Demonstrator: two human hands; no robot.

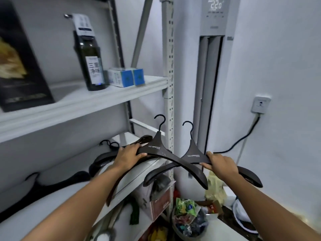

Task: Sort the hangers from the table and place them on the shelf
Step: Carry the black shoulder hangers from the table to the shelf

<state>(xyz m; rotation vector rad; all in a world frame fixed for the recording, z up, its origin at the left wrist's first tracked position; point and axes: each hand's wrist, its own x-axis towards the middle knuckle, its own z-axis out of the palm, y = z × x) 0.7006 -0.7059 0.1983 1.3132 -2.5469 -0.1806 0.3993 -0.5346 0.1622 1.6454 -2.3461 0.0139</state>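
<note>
My left hand (129, 155) grips one arm of a dark brown hanger (157, 147) with white lettering, held over the right end of the lower white shelf (121, 186). My right hand (220, 163) grips a second, matching hanger (193, 156) just right of the shelf post. The two hangers cross each other in the middle, hooks pointing up. Several other dark hangers (104, 158) lie on the lower shelf behind and under my left hand.
The upper shelf (83, 101) carries a dark bottle (90, 58), small blue-and-white boxes (126, 77) and a black box (19, 63). A perforated steel post (169, 66) stands between the shelves and a tall air conditioner (211, 84). Clutter, including a bin of rubbish (189, 221), fills the floor below.
</note>
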